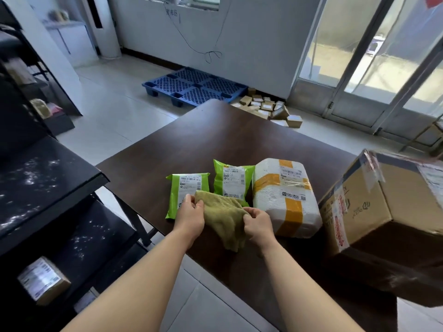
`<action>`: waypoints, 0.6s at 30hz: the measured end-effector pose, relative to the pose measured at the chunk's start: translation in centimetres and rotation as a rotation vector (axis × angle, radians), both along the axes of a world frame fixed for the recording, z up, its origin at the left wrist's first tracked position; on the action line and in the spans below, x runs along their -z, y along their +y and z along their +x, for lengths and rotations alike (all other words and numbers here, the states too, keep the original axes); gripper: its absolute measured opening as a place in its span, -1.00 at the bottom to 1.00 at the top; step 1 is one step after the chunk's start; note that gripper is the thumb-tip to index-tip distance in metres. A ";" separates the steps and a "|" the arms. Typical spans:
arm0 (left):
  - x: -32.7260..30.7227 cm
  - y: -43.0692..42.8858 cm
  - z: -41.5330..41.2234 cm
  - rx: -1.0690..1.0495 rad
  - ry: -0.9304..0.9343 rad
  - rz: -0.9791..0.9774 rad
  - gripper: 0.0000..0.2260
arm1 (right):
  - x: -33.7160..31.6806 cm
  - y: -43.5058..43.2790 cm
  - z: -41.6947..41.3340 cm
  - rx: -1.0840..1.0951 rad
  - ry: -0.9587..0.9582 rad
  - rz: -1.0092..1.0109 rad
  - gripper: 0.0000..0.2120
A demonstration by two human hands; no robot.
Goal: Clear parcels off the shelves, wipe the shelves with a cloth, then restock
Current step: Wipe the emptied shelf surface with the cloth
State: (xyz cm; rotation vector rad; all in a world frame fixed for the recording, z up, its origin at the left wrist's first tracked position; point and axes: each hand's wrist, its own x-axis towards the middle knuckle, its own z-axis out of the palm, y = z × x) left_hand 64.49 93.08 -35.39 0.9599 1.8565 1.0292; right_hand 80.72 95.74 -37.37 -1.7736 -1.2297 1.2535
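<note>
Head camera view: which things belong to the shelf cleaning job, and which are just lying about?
Job: cloth, gripped by left hand and right hand; two green mailers; white parcel; cardboard box; black shelves.
Lying about: blue pallet; small boxes on floor; dangling cable.

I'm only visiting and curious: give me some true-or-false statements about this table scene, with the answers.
1. The left hand and the right hand both grip the cloth. True.
2. Three green bags lie here. False: the table holds two, the left green bag and the right green bag.
3. Orange tape wraps the white parcel. True.
4. The blue pallet sits on the table. False: the blue pallet lies on the floor.
</note>
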 end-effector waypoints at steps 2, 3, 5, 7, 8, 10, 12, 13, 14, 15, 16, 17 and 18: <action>-2.3 -0.9 -0.5 -0.056 0.006 0.051 -0.84 | -2.1 -0.1 -1.1 -0.033 0.038 0.035 -0.78; -3.4 -1.4 -0.9 -0.080 0.014 0.064 -0.83 | -3.1 -0.2 -1.7 -0.044 0.063 0.051 -0.79; -5.8 -2.6 -2.1 -0.136 0.020 0.090 -0.81 | -5.4 -0.5 -3.2 -0.081 0.101 0.105 -0.79; -8.0 -4.0 -3.6 -0.193 -0.006 0.124 -0.82 | -7.7 -0.8 -4.8 -0.130 0.139 0.170 -0.78; -9.3 -4.8 -4.4 -0.214 -0.043 0.138 -0.81 | -9.0 -1.2 -5.7 -0.164 0.151 0.200 -0.78; -11.8 -6.8 -6.2 -0.233 -0.199 0.164 -0.78 | -11.5 -1.9 -7.6 -0.235 0.178 0.254 -0.78; -14.0 -8.8 -7.9 -0.214 -0.332 0.159 -0.63 | -13.7 -2.6 -9.1 -0.299 0.223 0.275 -0.78; -15.1 -10.1 -8.8 -0.207 -0.334 0.150 -0.51 | -15.0 -3.2 -10.0 -0.338 0.244 0.280 -0.77; -16.0 -11.2 -9.5 -0.201 -0.313 0.145 -0.39 | -16.0 -3.7 -10.7 -0.372 0.254 0.285 -0.75; -17.1 -12.7 -10.4 -0.220 -0.275 0.150 -0.30 | -17.2 -4.4 -11.7 -0.420 0.272 0.286 -0.73; -17.9 -14.0 -11.2 -0.242 -0.254 0.159 -0.23 | -18.3 -5.0 -12.6 -0.462 0.298 0.281 -0.72; -18.6 -15.1 -11.8 -0.270 -0.246 0.173 -0.19 | -19.4 -5.5 -13.5 -0.500 0.330 0.275 -0.72; -19.5 -16.7 -12.8 -0.316 -0.232 0.199 -0.17 | -20.5 -6.3 -14.6 -0.550 0.362 0.269 -0.71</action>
